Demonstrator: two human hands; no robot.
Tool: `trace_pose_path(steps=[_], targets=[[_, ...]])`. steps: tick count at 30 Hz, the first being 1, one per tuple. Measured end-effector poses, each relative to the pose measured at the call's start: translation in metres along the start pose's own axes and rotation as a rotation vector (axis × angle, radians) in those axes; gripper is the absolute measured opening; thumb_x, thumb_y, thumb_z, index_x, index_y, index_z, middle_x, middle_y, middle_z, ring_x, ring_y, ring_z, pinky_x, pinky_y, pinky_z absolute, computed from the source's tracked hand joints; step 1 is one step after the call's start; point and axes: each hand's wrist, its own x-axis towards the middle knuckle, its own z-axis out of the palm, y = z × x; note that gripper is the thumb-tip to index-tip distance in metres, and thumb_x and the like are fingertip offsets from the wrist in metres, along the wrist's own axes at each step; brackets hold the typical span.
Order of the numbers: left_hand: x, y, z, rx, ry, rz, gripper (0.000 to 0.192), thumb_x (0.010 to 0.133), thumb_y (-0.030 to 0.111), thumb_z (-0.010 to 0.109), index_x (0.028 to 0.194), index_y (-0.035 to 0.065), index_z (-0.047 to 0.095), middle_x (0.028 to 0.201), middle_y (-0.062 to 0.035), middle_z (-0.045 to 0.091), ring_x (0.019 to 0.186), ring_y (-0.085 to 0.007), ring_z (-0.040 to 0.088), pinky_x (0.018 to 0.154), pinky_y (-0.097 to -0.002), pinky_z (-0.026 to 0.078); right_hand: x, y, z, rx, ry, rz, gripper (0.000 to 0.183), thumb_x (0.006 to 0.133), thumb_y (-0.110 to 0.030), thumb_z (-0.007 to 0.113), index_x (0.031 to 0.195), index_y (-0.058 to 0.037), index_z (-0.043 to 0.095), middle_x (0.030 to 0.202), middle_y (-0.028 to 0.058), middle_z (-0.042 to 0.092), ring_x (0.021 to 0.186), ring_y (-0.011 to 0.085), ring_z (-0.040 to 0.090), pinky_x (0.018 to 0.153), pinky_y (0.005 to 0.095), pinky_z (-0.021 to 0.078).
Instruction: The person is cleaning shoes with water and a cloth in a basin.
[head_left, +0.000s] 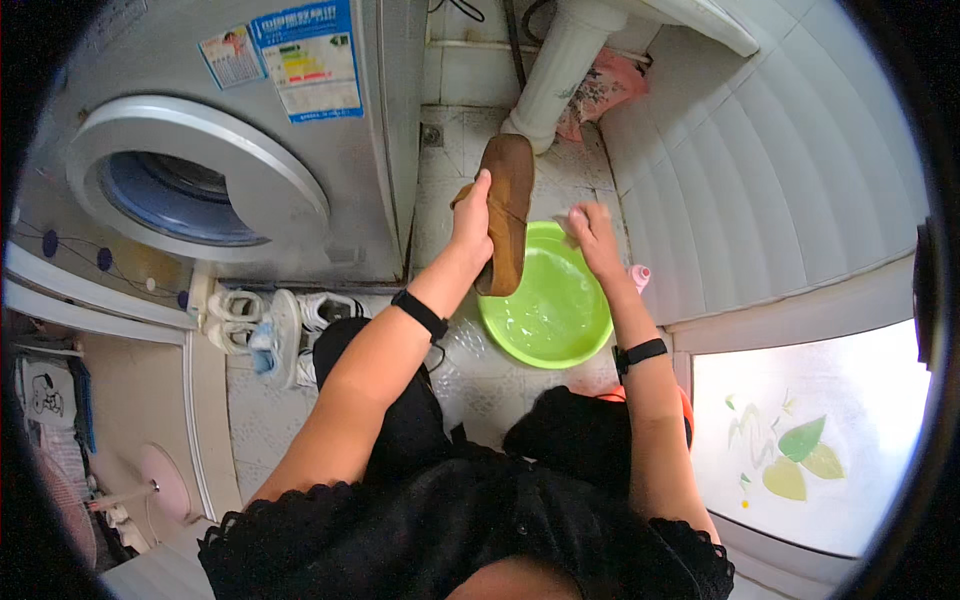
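My left hand (472, 221) grips a brown shoe (508, 214) by its side, thumb laid across it. The shoe points away from me, and its near end overlaps the left rim of a light-green plastic basin (551, 352). Clear water with some suds or glints shows inside the basin, which stands on the tiled floor. Above the basin's far right rim, my right hand (595, 232) is curled around a small pale item (568, 227), blurred and mostly hidden by the fingers. A gap separates that hand from the shoe.
A front-loading washing machine (375, 187) stands at left. White shoes (285, 337) sit below it. A white pedestal pipe (559, 75) rises ahead, with a pink plastic bag (611, 86) behind. A pink bottle (639, 277) stands right of the basin. The floor (480, 405) looks wet.
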Motion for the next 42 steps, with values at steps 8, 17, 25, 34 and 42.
trace_pose_path(steps=[8,17,25,34,42], targets=[[-0.023,-0.046,0.018,0.614,0.150,0.046,0.057,0.091,0.047,0.040,0.115,-0.0038,0.051,0.107,-0.0152,0.058,0.098,-0.0264,0.052,0.086,-0.0345,0.039,0.037,-0.084,0.025,-0.517,0.094,-0.304,0.018,0.079,-0.021,0.060,0.090,-0.0091,0.052,0.090,0.0122,0.052,0.071,0.0293,0.059,0.056,0.0393,0.0486],[-0.014,-0.030,0.007,1.011,0.221,0.400,0.068,0.086,0.055,0.041,0.074,-0.0096,0.060,0.074,-0.0304,0.058,0.078,-0.0444,0.057,0.072,-0.0445,0.042,0.027,-0.076,0.024,-0.470,0.042,-0.261,0.015,0.080,-0.020,0.059,0.089,-0.0088,0.053,0.089,0.0117,0.052,0.071,0.0326,0.058,0.058,0.0412,0.0478],[-0.034,-0.032,0.011,1.020,-0.004,0.391,0.050,0.085,0.043,0.053,0.086,-0.0065,0.061,0.082,-0.0214,0.063,0.081,-0.0325,0.060,0.073,-0.0385,0.044,0.019,-0.035,-0.021,-0.490,0.123,-0.039,0.014,0.084,-0.021,0.056,0.093,-0.0103,0.054,0.092,0.0121,0.053,0.080,0.0334,0.057,0.063,0.0435,0.0461],[-0.036,-0.054,0.003,1.364,-0.579,0.544,0.030,0.088,0.028,0.051,0.100,0.0017,0.057,0.091,-0.0175,0.061,0.086,-0.0350,0.057,0.075,-0.0396,0.044,0.040,-0.044,-0.025,-0.474,-0.020,-0.247,0.017,0.081,-0.022,0.058,0.093,-0.0109,0.055,0.089,0.0112,0.052,0.075,0.0324,0.057,0.062,0.0400,0.0473],[-0.026,-0.029,0.005,1.084,-0.435,0.667,0.038,0.088,0.035,0.047,0.085,-0.0004,0.060,0.077,-0.0205,0.061,0.079,-0.0376,0.056,0.068,-0.0411,0.043,0.017,-0.069,0.013,-0.066,0.062,-0.301,0.013,0.083,-0.017,0.054,0.091,-0.0068,0.054,0.086,0.0142,0.054,0.079,0.0354,0.055,0.066,0.0414,0.0449]])
